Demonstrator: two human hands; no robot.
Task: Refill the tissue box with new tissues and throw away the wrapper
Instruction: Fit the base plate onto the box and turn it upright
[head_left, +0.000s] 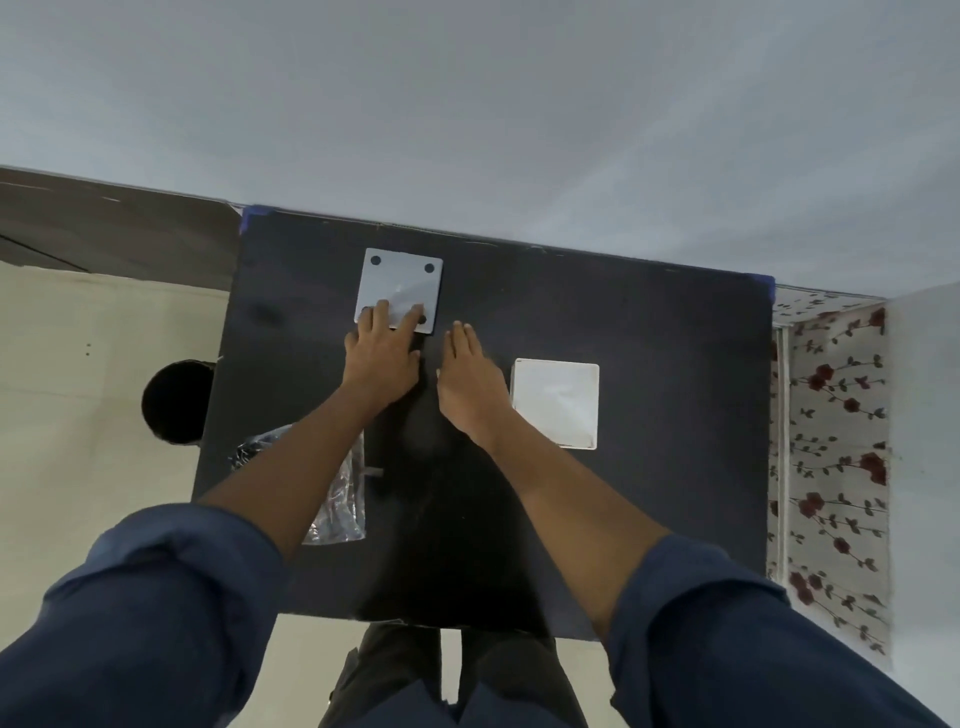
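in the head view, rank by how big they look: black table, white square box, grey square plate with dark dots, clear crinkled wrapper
1. Black table, by far the largest.
2-3. White square box and grey square plate with dark dots look alike; unranked.
Clear crinkled plastic wrapper: partly hidden under the left arm, so its place is unsure.

bare table (649, 322) between lid (400, 291) and box (555, 402)
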